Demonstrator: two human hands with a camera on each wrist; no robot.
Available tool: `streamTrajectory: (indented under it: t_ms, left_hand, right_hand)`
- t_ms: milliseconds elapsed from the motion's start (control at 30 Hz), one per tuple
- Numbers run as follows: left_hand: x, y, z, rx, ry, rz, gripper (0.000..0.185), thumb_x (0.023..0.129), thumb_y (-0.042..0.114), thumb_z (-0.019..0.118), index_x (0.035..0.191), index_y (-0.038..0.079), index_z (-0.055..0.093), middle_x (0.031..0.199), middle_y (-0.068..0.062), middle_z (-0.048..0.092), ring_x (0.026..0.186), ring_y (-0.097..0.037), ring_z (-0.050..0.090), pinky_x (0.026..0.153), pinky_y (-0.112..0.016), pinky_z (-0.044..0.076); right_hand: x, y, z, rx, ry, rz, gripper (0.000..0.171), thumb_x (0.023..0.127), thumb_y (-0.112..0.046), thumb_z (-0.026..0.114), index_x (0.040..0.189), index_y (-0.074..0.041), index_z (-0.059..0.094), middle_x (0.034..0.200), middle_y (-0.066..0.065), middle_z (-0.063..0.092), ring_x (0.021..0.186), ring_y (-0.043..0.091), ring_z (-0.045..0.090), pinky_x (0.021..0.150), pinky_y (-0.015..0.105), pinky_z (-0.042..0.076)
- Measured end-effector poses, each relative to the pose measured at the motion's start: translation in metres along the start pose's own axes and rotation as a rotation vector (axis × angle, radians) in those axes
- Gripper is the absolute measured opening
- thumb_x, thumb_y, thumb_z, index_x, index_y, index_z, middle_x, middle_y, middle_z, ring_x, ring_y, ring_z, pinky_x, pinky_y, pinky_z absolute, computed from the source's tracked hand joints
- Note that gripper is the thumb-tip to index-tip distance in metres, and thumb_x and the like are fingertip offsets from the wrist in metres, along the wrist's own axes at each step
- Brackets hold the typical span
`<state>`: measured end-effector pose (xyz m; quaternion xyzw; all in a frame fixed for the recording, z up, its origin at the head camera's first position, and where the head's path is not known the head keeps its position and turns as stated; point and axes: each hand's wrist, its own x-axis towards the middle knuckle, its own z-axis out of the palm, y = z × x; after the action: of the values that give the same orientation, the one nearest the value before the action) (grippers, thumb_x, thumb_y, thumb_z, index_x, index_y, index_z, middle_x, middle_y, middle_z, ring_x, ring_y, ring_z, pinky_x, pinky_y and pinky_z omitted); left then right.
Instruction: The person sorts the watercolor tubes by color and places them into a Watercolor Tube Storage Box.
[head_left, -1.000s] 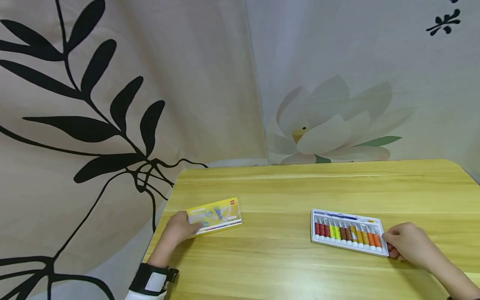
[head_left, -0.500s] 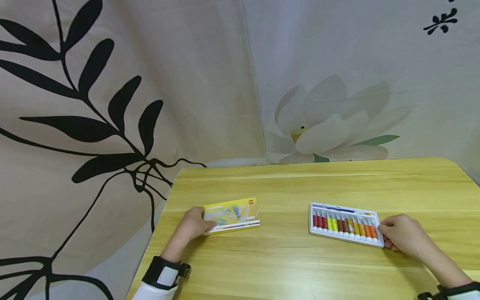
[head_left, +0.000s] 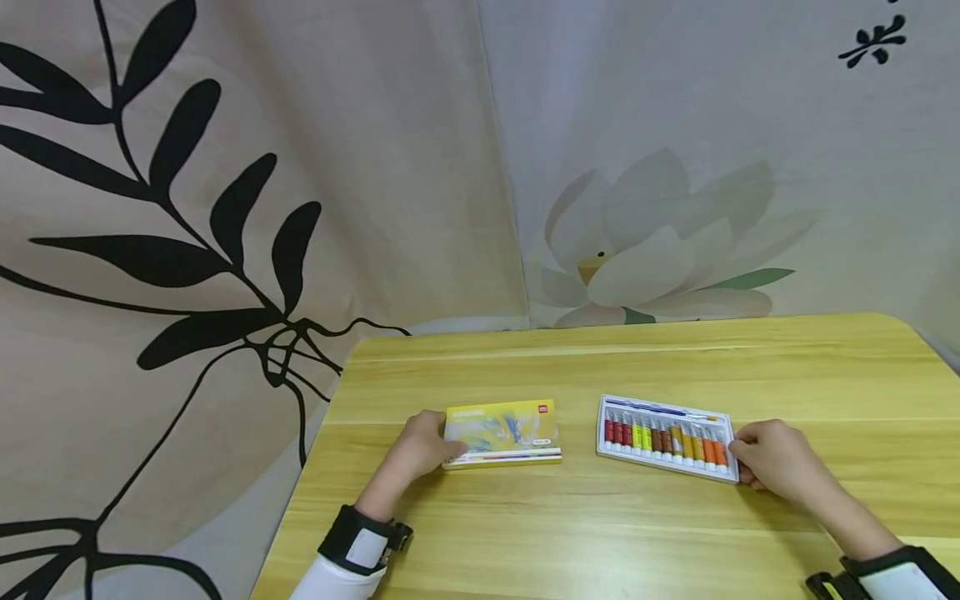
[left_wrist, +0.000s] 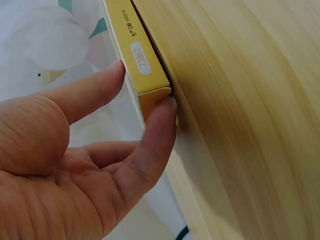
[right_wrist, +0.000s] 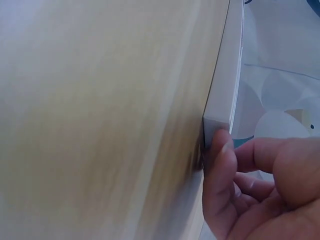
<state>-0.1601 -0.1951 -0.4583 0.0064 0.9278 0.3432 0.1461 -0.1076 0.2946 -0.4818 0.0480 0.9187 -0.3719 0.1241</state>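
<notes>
Box [head_left: 502, 423], yellow and flat, lies on the desk [head_left: 637, 367] left of centre, and the left hand [head_left: 420, 446] pinches its left end: in the left wrist view the thumb sits on the top edge and a finger [left_wrist: 159, 131] presses the corner from below, a firm grip on the box [left_wrist: 134, 55]. Just beside it to the right, with a narrow gap between, lies the white tray [head_left: 663, 408] of paint tubes [head_left: 663, 440], red through yellow to orange. The right hand [head_left: 772, 458] holds the tray's right end; the right wrist view shows a fingertip [right_wrist: 219, 150] against the tray [right_wrist: 226, 75] corner, other fingers curled. Printed curtains [head_left: 300, 167] hang behind the desk.
</notes>
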Motion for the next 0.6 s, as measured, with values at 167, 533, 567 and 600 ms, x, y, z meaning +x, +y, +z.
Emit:
streamTrajectory:
  t_ms: [167, 533, 567, 600]
  left_hand:
    - [0.0, 0.009, 0.007, -0.012, -0.023, 0.008, 0.04, 0.091, 0.014, 0.083, 0.12, -0.008, 0.068, 0.091, -0.008, 0.066, 0.07, -0.02, 0.058, 0.059, -0.031, 0.047]
    - [0.001, 0.019, 0.017, -0.017, -0.036, 0.024, 0.026, 0.095, 0.014, 0.078, 0.109, -0.006, 0.07, 0.073, -0.005, 0.062, 0.053, -0.013, 0.05, 0.047, -0.026, 0.04]
    - [0.002, 0.019, 0.017, -0.018, -0.037, 0.024, 0.026, 0.095, 0.014, 0.078, 0.109, -0.006, 0.07, 0.073, -0.006, 0.063, 0.053, -0.013, 0.05, 0.047, -0.026, 0.041]
    - [0.002, 0.02, 0.018, -0.018, -0.036, 0.024, 0.026, 0.096, 0.014, 0.078, 0.109, -0.007, 0.07, 0.073, -0.006, 0.063, 0.053, -0.013, 0.05, 0.047, -0.026, 0.041]
  right_hand:
    - [0.0, -0.008, 0.005, 0.026, -0.008, -0.003, 0.024, 0.1, -0.006, 0.05, 0.097, 0.006, 0.07, 0.065, 0.005, 0.061, 0.061, 0.018, 0.061, 0.052, 0.032, 0.054]
    - [0.004, -0.015, 0.011, 0.017, -0.026, -0.029, 0.02, 0.101, -0.004, 0.053, 0.1, 0.008, 0.069, 0.067, 0.005, 0.061, 0.062, 0.018, 0.06, 0.052, 0.031, 0.053]
    - [0.004, -0.015, 0.011, 0.009, -0.027, -0.039, 0.02, 0.101, -0.004, 0.053, 0.099, 0.008, 0.069, 0.067, 0.005, 0.06, 0.062, 0.018, 0.06, 0.052, 0.031, 0.053]
    - [0.005, -0.015, 0.011, -0.002, -0.025, -0.051, 0.019, 0.101, -0.003, 0.054, 0.098, 0.007, 0.069, 0.067, 0.005, 0.06, 0.062, 0.018, 0.059, 0.051, 0.031, 0.052]
